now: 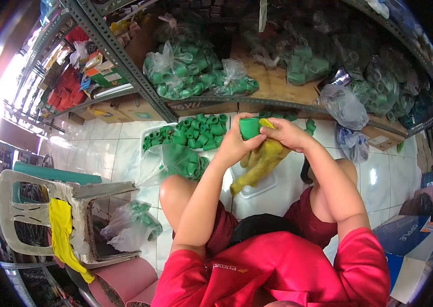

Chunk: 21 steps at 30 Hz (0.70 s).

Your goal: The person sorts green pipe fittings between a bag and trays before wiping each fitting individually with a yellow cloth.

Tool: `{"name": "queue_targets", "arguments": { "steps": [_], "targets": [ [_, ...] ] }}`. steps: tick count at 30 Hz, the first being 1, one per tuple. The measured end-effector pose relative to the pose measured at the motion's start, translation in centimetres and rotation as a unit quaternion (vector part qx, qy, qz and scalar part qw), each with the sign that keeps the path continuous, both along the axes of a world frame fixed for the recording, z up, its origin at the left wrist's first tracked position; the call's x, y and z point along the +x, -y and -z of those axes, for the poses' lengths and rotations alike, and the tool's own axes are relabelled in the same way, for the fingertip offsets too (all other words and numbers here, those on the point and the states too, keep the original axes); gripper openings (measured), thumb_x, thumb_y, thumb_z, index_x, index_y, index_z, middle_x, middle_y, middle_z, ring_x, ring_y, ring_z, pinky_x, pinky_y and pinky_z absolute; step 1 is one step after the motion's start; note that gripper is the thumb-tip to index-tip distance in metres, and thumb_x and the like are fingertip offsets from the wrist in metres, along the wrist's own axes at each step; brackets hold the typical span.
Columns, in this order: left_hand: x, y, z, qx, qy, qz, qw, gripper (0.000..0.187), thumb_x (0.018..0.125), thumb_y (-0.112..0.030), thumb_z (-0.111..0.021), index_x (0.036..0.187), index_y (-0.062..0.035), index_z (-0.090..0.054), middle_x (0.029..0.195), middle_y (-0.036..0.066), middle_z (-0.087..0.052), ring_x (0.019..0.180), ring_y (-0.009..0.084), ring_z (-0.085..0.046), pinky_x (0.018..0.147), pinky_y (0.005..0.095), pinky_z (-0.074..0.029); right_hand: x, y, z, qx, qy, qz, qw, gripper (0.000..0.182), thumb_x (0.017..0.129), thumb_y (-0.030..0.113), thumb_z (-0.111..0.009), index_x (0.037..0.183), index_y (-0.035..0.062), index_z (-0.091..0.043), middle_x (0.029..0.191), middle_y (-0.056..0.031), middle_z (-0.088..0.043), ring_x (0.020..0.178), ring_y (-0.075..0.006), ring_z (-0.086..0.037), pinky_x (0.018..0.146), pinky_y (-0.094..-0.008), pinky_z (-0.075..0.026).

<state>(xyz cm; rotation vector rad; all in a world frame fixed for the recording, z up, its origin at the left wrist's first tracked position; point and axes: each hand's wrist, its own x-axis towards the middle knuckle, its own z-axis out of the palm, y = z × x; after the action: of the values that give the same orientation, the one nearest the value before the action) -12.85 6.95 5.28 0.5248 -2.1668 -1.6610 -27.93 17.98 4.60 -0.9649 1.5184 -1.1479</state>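
Note:
In my left hand (238,144) is a green plastic pipe fitting (249,129), gripped with the thumb and fingers wrapped round its side. My right hand (285,135) pinches a dirty yellow cloth (263,166) against the fitting's right edge. Most of the cloth hangs down below both hands, over a clear plastic tray or lid (265,188) on the floor. Just beyond my left hand, many loose green pipe fittings (203,134) fill a shallow white tray. A clear bag of green fittings (173,162) lies against the tray's near side.
A metal shelf (124,56) holds bagged green fittings (183,66) ahead. To the left stands a worn plastic chair (27,212) with a yellow cloth (62,230) draped on it. Another bag (132,225) lies beside it. A blue box (400,234) sits at the right.

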Motion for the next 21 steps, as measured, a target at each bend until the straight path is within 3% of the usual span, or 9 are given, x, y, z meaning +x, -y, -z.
{"name": "queue_targets", "arguments": {
  "steps": [5, 8, 10, 12, 15, 16, 18, 19, 21],
  "targets": [
    [0.6, 0.6, -0.9, -0.05, 0.035, -0.09, 0.994, 0.057, 0.069, -0.024, -0.07, 0.114, -0.007, -0.041, 0.096, 0.01, -0.056, 0.087, 0.0176, -0.054, 0.079, 0.0301, -0.043, -0.6, -0.1, -0.3, -0.006, 0.12, 0.049, 0.992, 0.039, 0.082, 0.032, -0.062, 0.105, 0.0009, -0.053, 0.096, -0.004, -0.059, 0.083, -0.0099, -0.054, 0.07, -0.025, -0.044],
    [1.0, 1.7, -0.4, -0.025, -0.009, -0.137, 0.99, 0.054, 0.07, -0.024, -0.07, 0.111, -0.006, -0.04, 0.095, 0.012, -0.056, 0.085, 0.0206, -0.055, 0.076, 0.0313, -0.045, -1.4, -0.8, -1.5, 0.029, 0.035, -0.074, 0.996, 0.036, 0.08, 0.023, -0.064, 0.108, 0.0026, -0.054, 0.097, -0.0045, -0.06, 0.084, -0.0108, -0.055, 0.074, -0.025, -0.044],
    [1.2, 2.4, -0.3, -0.014, -0.027, -0.164, 0.986, 0.054, 0.07, -0.024, -0.07, 0.111, -0.006, -0.04, 0.094, 0.011, -0.055, 0.083, 0.0198, -0.055, 0.075, 0.031, -0.045, -1.3, -1.2, -2.4, 0.121, -0.236, -0.198, 0.944, 0.035, 0.073, 0.026, -0.068, 0.099, 0.0037, -0.059, 0.088, -0.0048, -0.062, 0.077, -0.0113, -0.055, 0.069, -0.0263, -0.043],
    [1.5, 3.0, -0.4, 0.001, -0.043, -0.191, 0.981, 0.053, 0.071, -0.024, -0.07, 0.111, -0.0059, -0.04, 0.093, 0.01, -0.055, 0.082, 0.019, -0.055, 0.074, 0.0307, -0.045, -1.3, -1.4, -2.9, 0.097, -0.245, -0.172, 0.949, 0.037, 0.069, 0.032, -0.07, 0.092, 0.0042, -0.062, 0.078, -0.004, -0.061, 0.074, -0.0115, -0.054, 0.066, -0.0265, -0.042],
    [1.9, 3.9, -0.9, -0.007, -0.038, -0.283, 0.958, 0.052, 0.073, -0.026, -0.069, 0.111, -0.0052, -0.041, 0.092, 0.009, -0.054, 0.082, 0.0173, -0.053, 0.074, 0.0303, -0.044, -2.9, -1.6, -3.0, 0.057, -0.161, -0.101, 0.98, 0.031, 0.072, 0.023, -0.066, 0.094, 0.0025, -0.061, 0.076, -0.0014, -0.058, 0.073, -0.0089, -0.051, 0.065, -0.0243, -0.041],
    [1.9, 4.0, -0.7, -0.008, -0.039, -0.283, 0.958, 0.052, 0.073, -0.026, -0.069, 0.111, -0.0052, -0.041, 0.092, 0.009, -0.054, 0.082, 0.0173, -0.053, 0.074, 0.0303, -0.044, -2.6, -1.8, -4.6, 0.026, -0.177, -0.088, 0.98, 0.026, 0.075, 0.021, -0.065, 0.092, 0.0016, -0.062, 0.079, -0.0002, -0.057, 0.078, -0.0093, -0.052, 0.072, -0.0236, -0.041],
    [1.7, 4.3, 0.1, 0.022, -0.055, -0.274, 0.96, 0.054, 0.073, -0.027, -0.068, 0.114, -0.0052, -0.041, 0.093, 0.01, -0.055, 0.083, 0.0185, -0.054, 0.074, 0.0308, -0.044, -3.2, -1.6, -2.9, -0.121, -0.028, -0.046, 0.991, 0.024, 0.08, 0.019, -0.061, 0.097, 0.0025, -0.062, 0.091, -0.0005, -0.058, 0.088, -0.01, -0.053, 0.08, -0.0239, -0.041],
    [1.6, 4.2, 0.3, 0.014, -0.057, -0.272, 0.961, 0.057, 0.074, -0.029, -0.069, 0.117, -0.0048, -0.039, 0.094, 0.01, -0.055, 0.082, 0.0201, -0.055, 0.075, 0.031, -0.045, -3.1, -1.6, -3.1, -0.122, -0.03, -0.045, 0.991, 0.024, 0.08, 0.019, -0.061, 0.097, 0.0025, -0.062, 0.091, -0.0005, -0.058, 0.088, -0.01, -0.053, 0.08, -0.0239, -0.041],
    [1.5, 4.4, 0.5, 0.011, -0.051, -0.268, 0.962, 0.058, 0.075, -0.028, -0.068, 0.118, -0.0048, -0.038, 0.094, 0.01, -0.055, 0.082, 0.0196, -0.055, 0.072, 0.0307, -0.046, -2.5, -1.5, -3.4, -0.132, 0.217, 0.01, 0.967, 0.029, 0.084, 0.02, -0.057, 0.108, 0.0039, -0.057, 0.107, -0.0022, -0.056, 0.099, -0.0126, -0.052, 0.087, -0.0253, -0.039]
  ]
}}
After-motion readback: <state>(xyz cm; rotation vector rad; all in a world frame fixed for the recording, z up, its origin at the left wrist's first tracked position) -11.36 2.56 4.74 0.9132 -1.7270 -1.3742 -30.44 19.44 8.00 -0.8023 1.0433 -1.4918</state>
